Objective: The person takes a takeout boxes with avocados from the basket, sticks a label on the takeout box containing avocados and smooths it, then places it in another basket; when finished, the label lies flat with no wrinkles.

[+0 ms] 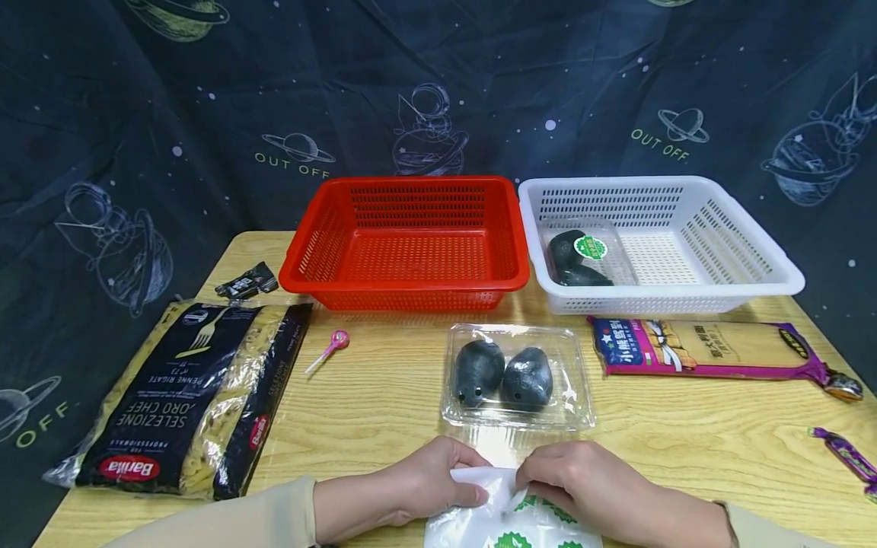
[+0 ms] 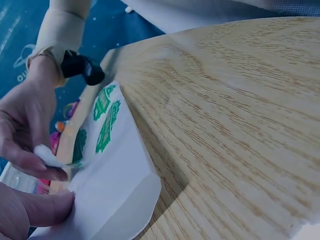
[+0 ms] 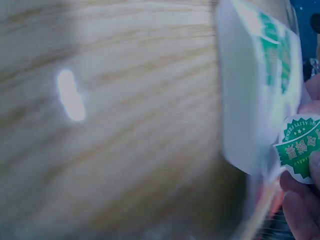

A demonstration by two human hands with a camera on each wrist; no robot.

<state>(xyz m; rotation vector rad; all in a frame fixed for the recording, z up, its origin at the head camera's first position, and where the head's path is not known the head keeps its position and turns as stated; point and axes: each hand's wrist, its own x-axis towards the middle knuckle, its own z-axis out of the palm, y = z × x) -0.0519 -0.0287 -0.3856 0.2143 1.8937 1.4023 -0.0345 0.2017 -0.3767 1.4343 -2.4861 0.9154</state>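
Note:
At the near edge of the table my left hand (image 1: 418,483) pinches a white sheet of round green stickers (image 1: 469,527) between thumb and fingers. My right hand (image 1: 592,483) is over the sheet's upper part and pinches one sticker (image 3: 295,150), its green printed face showing in the right wrist view. Seen from the left wrist, that sticker's white back curls up beside the sheet (image 2: 125,175). Just beyond both hands lies a clear plastic box (image 1: 572,380), lid on, with two dark avocado-shaped pieces (image 1: 479,373) inside.
A red basket (image 1: 404,288) stands at the back; beside it a white basket (image 1: 658,291) holds a similar box bearing a green sticker (image 1: 591,247). Penne bag (image 1: 164,396), lollipop (image 1: 339,339) and black packet (image 1: 247,281) lie left; a pasta pack (image 1: 712,350) and purple-wrapped candy (image 1: 849,457) lie right.

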